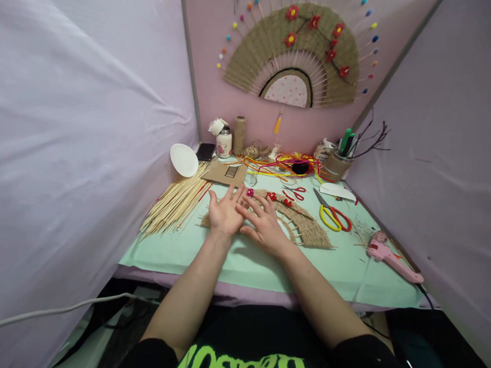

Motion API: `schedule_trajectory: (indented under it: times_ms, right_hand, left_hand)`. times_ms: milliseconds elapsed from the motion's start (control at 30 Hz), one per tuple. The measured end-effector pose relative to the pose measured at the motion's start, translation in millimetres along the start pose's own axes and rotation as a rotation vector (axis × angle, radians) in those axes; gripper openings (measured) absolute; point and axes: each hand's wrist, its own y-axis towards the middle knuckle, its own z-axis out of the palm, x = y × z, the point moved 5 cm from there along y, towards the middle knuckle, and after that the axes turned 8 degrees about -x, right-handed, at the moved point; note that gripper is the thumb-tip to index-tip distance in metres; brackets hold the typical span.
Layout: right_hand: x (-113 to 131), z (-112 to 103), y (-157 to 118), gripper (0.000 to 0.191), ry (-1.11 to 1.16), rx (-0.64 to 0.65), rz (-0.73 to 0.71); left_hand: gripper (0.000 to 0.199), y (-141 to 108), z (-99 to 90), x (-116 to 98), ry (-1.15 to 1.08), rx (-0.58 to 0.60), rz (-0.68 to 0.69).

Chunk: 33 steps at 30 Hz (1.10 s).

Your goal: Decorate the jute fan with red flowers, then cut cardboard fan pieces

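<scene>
My left hand (pixel 227 212) is turned palm up with its fingers spread, and nothing lies in it. My right hand (pixel 265 226) is palm down, its fingertips reaching over the fingers of the left; it holds nothing. Beneath and behind both hands lies a fan-shaped piece wound with brown twine (pixel 311 230) on thin sticks, partly hidden by them. Small red flowers (pixel 271 196) and a magenta flower (pixel 250 192) sit along its upper part. Small red-handled scissors (pixel 296 192) rest just beyond it.
Bamboo sticks (pixel 177 202) are heaped at the left. Large scissors (pixel 333 213) and a pink glue gun (pixel 393 258) lie at right. Behind are cardboard (pixel 224 172), a bottle (pixel 224 143), coloured stems (pixel 285 162) and a pen holder (pixel 336 166). A finished fan (pixel 260 49) hangs above.
</scene>
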Motion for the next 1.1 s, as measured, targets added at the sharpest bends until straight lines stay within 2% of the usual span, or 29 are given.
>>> schedule_trajectory:
  times_ms: [67, 167, 267, 367, 433, 533, 633, 700, 800, 900, 1000, 1100]
  right_hand:
    - [-2, 2, 0, 0.062, -0.013, 0.0, 0.037]
    - [2, 5, 0, 0.066, 0.0, 0.029, -0.011]
    - [3, 5, -1, 0.065, -0.01, 0.021, -0.055]
    - [-3, 4, 0, 0.069, -0.04, -0.016, -0.009]
    - [-4, 5, 1, 0.073, -0.05, -0.019, 0.016]
    - [1, 5, 0, 0.071, -0.039, -0.009, -0.038]
    - [4, 4, -1, 0.069, -0.025, -0.002, -0.084]
    - [-1, 4, 0, 0.071, -0.028, -0.018, -0.041]
    - [-7, 2, 1, 0.077, -0.023, -0.055, 0.024]
    - [-1, 2, 1, 0.078, 0.016, -0.049, -0.027]
    - [4, 2, 0, 0.076, 0.071, -0.027, -0.091]
    - [-3, 0, 0, 0.075, 0.075, -0.065, -0.036]
  left_hand:
    - [0.067, 0, 0.0, 5, 0.007, -0.008, -0.043]
    - [0.072, -1, 0.1, 11, 0.01, -0.015, -0.13]
    - [0.074, -1, 1.4, 3, -0.069, -0.003, -0.112]
    - [0.073, -4, 5.4, 0, -0.15, 0.003, -0.111]
    - [0.074, -7, 8.8, 6, -0.158, 0.004, -0.172]
    - [0.075, -9, 9.4, 14, -0.138, -0.01, -0.231]
    - [0.071, -7, 6.2, 8, -0.146, -0.009, -0.182]
    - [0.07, -7, 6.4, 5, -0.164, 0.018, -0.153]
    - [0.073, -8, 10.4, 11, -0.172, 0.075, -0.208]
    - [0.076, -7, 9.6, 19, -0.15, 0.065, -0.265]
    - [0.073, -4, 4.9, 12, -0.149, 0.03, -0.206]
    - [0.07, -4, 5.3, 4, -0.173, 0.033, -0.154]
